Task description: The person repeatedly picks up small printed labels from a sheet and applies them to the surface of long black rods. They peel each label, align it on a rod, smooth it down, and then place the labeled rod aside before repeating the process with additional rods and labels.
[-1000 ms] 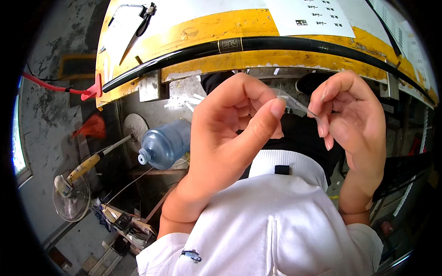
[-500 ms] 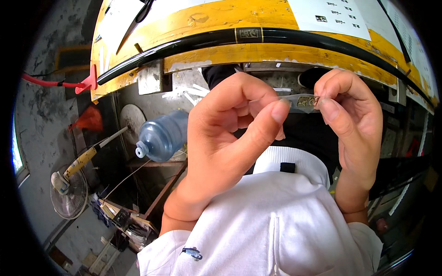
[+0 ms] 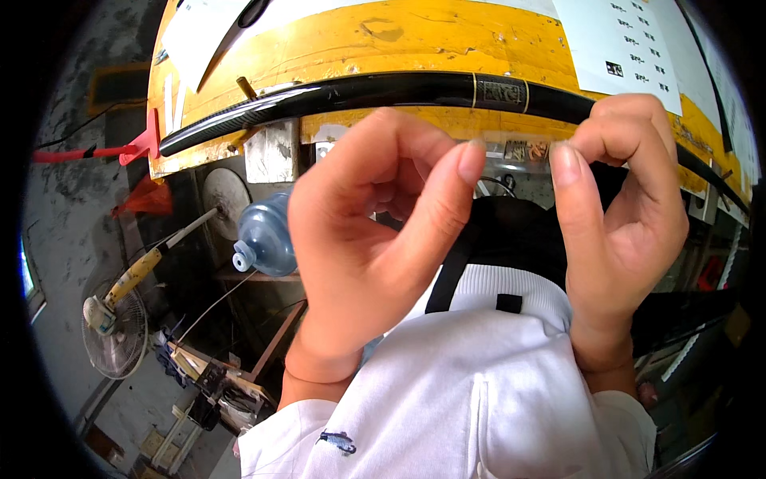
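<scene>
A small clear film strip with a gold-and-black decal (image 3: 517, 151) is stretched between my two hands, just in front of the table edge. My left hand (image 3: 375, 231) pinches its left end between thumb and forefinger. The right end is pinched by my right hand (image 3: 618, 215) in the same way. Beyond them, a long glossy black pole (image 3: 359, 92) lies along the table's near edge. It carries a similar gold-framed dark label (image 3: 500, 93), which sits just above the film in view. My right fingertips hide part of the pole.
The worn yellow table (image 3: 383, 36) holds a white printed sheet (image 3: 590, 48) at the right and scissors (image 3: 253, 12) on paper at the left. A red clamp-like piece (image 3: 144, 144) is at the table's left corner. Below stand a blue water bottle (image 3: 267, 235) and a fan (image 3: 116, 327).
Both hands, still pinching the film, have moved up and slightly apart, closer to the black pole. The view has shifted, so the pole's label appears farther right.
</scene>
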Demonstrator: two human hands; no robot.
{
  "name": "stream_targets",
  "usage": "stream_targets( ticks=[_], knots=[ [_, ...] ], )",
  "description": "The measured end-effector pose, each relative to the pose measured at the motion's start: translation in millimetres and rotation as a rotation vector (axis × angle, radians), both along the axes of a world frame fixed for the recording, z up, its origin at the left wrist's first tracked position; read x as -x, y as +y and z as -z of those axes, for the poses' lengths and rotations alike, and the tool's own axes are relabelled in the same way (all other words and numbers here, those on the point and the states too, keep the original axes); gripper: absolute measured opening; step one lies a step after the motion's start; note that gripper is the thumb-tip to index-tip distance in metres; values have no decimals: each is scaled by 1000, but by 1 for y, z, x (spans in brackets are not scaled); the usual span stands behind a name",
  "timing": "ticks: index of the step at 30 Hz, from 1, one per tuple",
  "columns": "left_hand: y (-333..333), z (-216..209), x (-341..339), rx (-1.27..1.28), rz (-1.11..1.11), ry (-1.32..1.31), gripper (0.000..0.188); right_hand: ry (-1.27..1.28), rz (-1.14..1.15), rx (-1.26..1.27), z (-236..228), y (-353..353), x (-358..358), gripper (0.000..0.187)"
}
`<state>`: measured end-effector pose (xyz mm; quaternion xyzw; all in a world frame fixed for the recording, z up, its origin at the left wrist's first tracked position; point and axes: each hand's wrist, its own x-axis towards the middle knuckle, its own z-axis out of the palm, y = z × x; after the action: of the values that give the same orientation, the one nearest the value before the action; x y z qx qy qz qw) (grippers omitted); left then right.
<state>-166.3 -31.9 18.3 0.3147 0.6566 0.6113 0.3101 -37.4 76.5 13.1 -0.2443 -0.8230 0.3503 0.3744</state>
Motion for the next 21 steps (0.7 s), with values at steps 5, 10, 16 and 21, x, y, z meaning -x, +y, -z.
stream_targets(
  ticks=[5, 10, 16, 21],
  knots=[
    [13, 0, 13, 33, -45, 45, 19, -85, 77, -6, -1, 5, 14, 12],
    [20, 3, 16, 122, -42, 103, 18, -131, 125, -9, 6, 8, 18, 13],
    [26, 0, 14, 267, -58, 277, 19, -164, 134, -47, 12, 8, 19, 13],
    [27, -1, 15, 304, -49, 341, 18, -186, 147, -60, 12, 8, 20, 14]
  ],
)
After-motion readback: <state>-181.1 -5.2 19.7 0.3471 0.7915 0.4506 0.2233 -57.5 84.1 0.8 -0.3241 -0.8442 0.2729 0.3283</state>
